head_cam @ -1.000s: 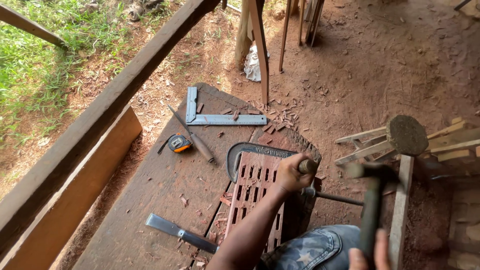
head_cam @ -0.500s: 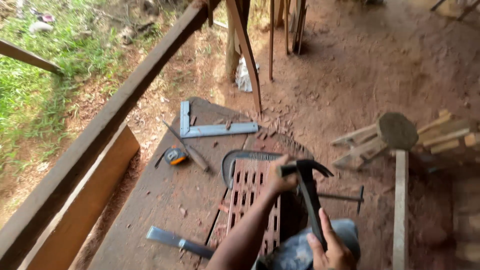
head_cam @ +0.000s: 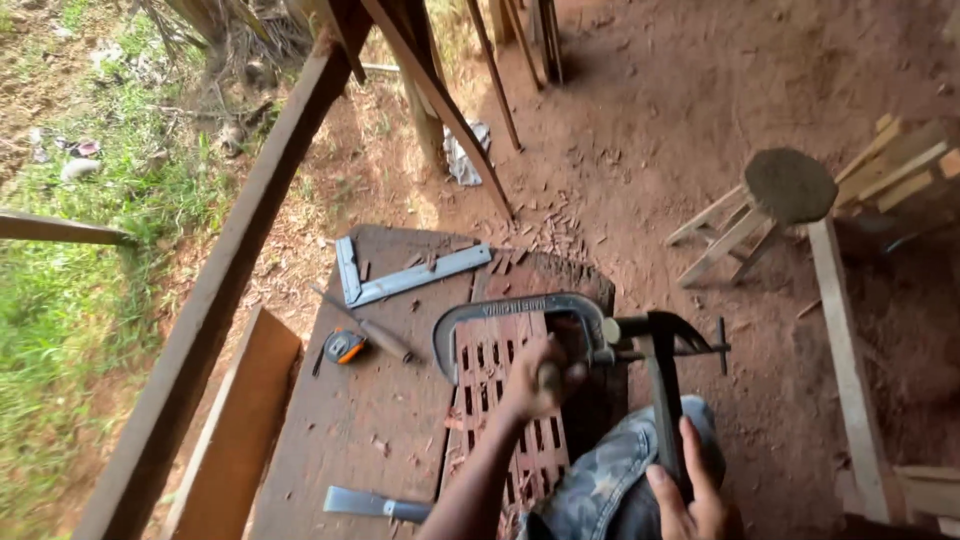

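Gripping one hammer [head_cam: 662, 385] in right hand [head_cam: 686, 500], left hand [head_cam: 538, 377] pinching one chisel [head_cam: 551, 377] over one slotted panel [head_cam: 495, 400], one clamp [head_cam: 520, 312] holding.

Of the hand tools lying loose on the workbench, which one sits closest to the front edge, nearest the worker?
The chisel, lying flat at the bench's near edge. The tape measure, the second chisel and the steel square all lie farther back.

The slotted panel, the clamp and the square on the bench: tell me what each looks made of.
Slotted panel: likely wood, reddish-brown, matte, with cut slots. Clamp: seemingly cast metal, dull grey, curved frame. Square: probably steel or aluminium, pale grey with a slight sheen.
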